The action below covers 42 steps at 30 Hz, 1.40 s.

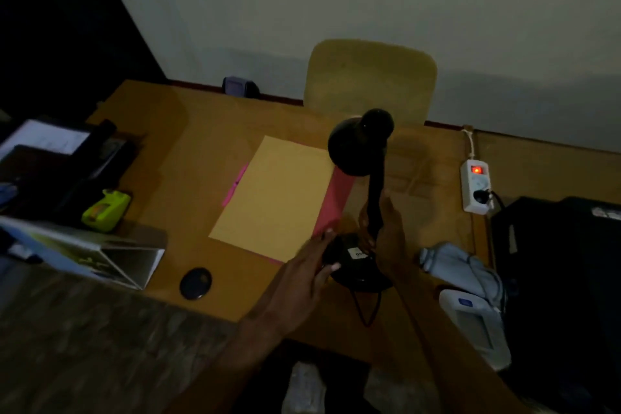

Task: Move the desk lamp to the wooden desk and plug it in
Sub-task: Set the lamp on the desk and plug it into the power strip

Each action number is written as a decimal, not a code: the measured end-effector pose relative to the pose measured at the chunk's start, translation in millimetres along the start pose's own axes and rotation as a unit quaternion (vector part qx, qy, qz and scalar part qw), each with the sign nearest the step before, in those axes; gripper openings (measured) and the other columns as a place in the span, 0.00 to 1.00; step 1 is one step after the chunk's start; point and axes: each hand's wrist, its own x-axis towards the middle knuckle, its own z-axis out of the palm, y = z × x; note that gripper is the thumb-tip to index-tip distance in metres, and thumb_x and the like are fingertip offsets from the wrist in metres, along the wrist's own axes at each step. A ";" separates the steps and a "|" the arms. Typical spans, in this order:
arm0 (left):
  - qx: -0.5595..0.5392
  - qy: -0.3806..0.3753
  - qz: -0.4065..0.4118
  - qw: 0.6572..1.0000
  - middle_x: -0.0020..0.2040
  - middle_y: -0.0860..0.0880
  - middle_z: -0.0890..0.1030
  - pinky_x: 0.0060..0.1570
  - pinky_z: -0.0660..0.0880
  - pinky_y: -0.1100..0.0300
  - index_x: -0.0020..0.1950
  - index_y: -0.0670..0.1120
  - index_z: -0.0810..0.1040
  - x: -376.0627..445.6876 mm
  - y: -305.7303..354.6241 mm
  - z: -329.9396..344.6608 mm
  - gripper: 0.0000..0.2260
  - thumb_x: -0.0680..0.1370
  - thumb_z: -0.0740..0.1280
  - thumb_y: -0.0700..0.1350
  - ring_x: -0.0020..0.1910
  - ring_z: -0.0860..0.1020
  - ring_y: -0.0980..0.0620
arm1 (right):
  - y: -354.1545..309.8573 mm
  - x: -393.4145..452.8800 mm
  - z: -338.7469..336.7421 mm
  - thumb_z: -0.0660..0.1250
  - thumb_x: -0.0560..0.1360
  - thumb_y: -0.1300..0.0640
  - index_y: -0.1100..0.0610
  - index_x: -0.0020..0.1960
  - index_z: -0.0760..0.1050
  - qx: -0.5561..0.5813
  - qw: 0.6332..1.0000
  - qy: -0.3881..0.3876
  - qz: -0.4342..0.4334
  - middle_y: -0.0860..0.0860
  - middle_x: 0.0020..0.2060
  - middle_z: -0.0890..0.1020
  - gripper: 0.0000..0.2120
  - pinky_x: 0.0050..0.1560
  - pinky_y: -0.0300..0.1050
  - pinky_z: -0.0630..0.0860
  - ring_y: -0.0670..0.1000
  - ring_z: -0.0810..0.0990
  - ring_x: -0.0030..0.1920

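A black desk lamp (361, 144) stands upright on the wooden desk (188, 144), its round base near the front edge. My right hand (389, 228) is wrapped around the lamp's neck just above the base. My left hand (309, 265) grips the left side of the base (353, 265), fingers curled on it. The lamp's black cord (368, 309) loops down over the desk's front edge. A white power strip (476, 186) with a lit red switch lies at the desk's right, one black plug in it.
A tan envelope (279, 195) on pink paper lies left of the lamp. A dark mouse (196, 282), a green tape dispenser (107, 210), a folder and stacked trays are at left. A blood pressure monitor (473, 323) with cuff sits at right. A chair (369, 77) stands behind.
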 end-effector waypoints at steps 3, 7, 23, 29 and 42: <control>-0.010 -0.011 -0.008 1.000 0.79 0.54 0.62 0.72 0.68 0.58 0.80 0.53 0.55 -1.2 0.0 14.0 0.24 0.84 0.58 0.50 0.77 0.63 0.56 | 15.4 -2.7 -21.2 0.60 0.76 0.30 0.67 0.29 0.63 -0.004 1.000 0.013 0.021 0.48 0.18 0.66 0.40 0.21 0.35 0.58 0.46 0.60 0.16; -0.015 -0.021 -0.022 0.999 0.79 0.53 0.61 0.66 0.72 0.61 0.80 0.52 0.55 -4.4 -3.2 23.3 0.24 0.84 0.56 0.49 0.72 0.71 0.55 | 25.8 -0.1 -37.1 0.57 0.78 0.31 0.69 0.30 0.62 -0.018 0.999 -0.013 0.027 0.49 0.18 0.65 0.41 0.22 0.34 0.60 0.46 0.61 0.16; 0.004 0.034 -0.078 0.996 0.73 0.52 0.72 0.58 0.79 0.54 0.78 0.52 0.60 -18.7 -3.2 26.6 0.23 0.83 0.61 0.49 0.66 0.77 0.53 | 41.4 -5.6 -65.3 0.60 0.76 0.29 0.56 0.26 0.66 -0.091 0.996 0.015 0.012 0.51 0.19 0.65 0.34 0.23 0.40 0.59 0.49 0.62 0.19; -0.006 0.056 -0.059 0.997 0.71 0.54 0.74 0.58 0.79 0.59 0.77 0.54 0.63 -27.0 7.5 22.1 0.22 0.83 0.60 0.52 0.63 0.77 0.57 | 40.6 -25.0 -83.4 0.64 0.72 0.27 0.52 0.31 0.75 -0.036 0.998 -0.014 0.050 0.48 0.22 0.72 0.29 0.27 0.42 0.66 0.47 0.68 0.22; -0.040 -0.011 -0.040 0.998 0.75 0.53 0.70 0.68 0.73 0.49 0.77 0.53 0.62 -33.7 17.6 45.8 0.23 0.83 0.59 0.55 0.73 0.69 0.56 | 60.6 -63.6 -104.1 0.67 0.74 0.32 0.56 0.53 0.81 -0.041 0.995 0.063 0.068 0.63 0.52 0.80 0.27 0.63 0.65 0.73 0.67 0.78 0.59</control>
